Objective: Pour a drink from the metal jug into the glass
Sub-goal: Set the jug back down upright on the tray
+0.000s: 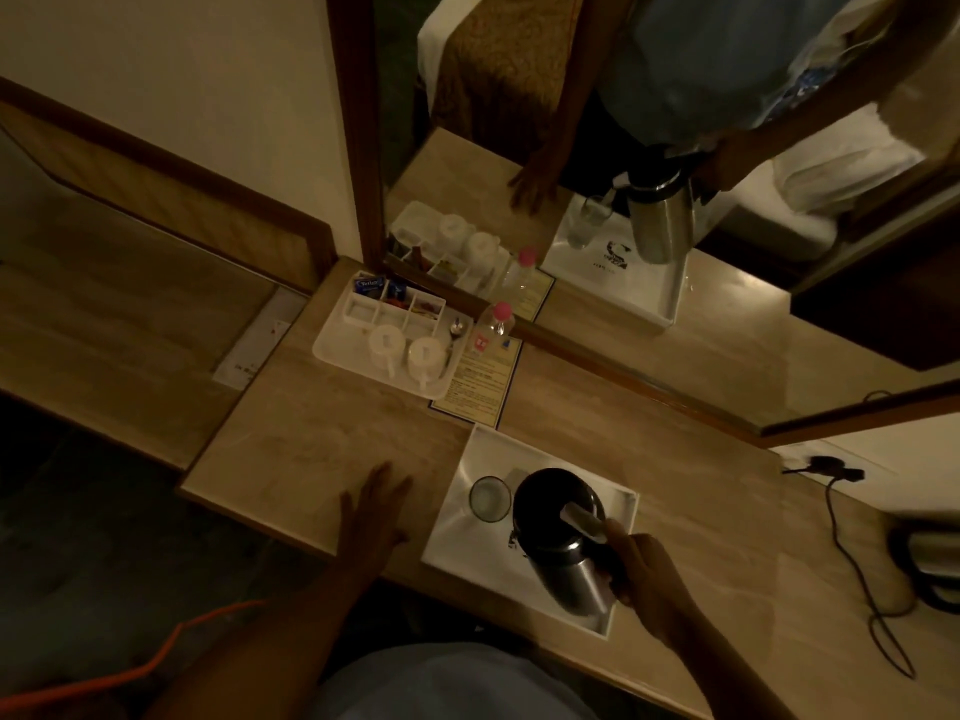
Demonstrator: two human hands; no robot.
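Observation:
A metal jug (558, 532) with a dark lid is tilted toward a clear glass (489, 498) on a white tray (519, 579). My right hand (641, 576) grips the jug's handle, thumb on the lid lever. The jug's spout end hangs just right of the glass rim, close above it. The glass stands upright at the tray's far left; I cannot tell how full it is. My left hand (376, 506) rests flat on the desk left of the tray, fingers spread, holding nothing. A mirror behind the desk shows the tilted jug and glass again.
A white tray of two upturned cups (405, 350), sachets and a spoon stands at the back left. Beside it are a small pink-capped bottle (496, 327) and a printed card (475, 379). A black cable (857, 563) and a kettle (930, 558) lie at the right.

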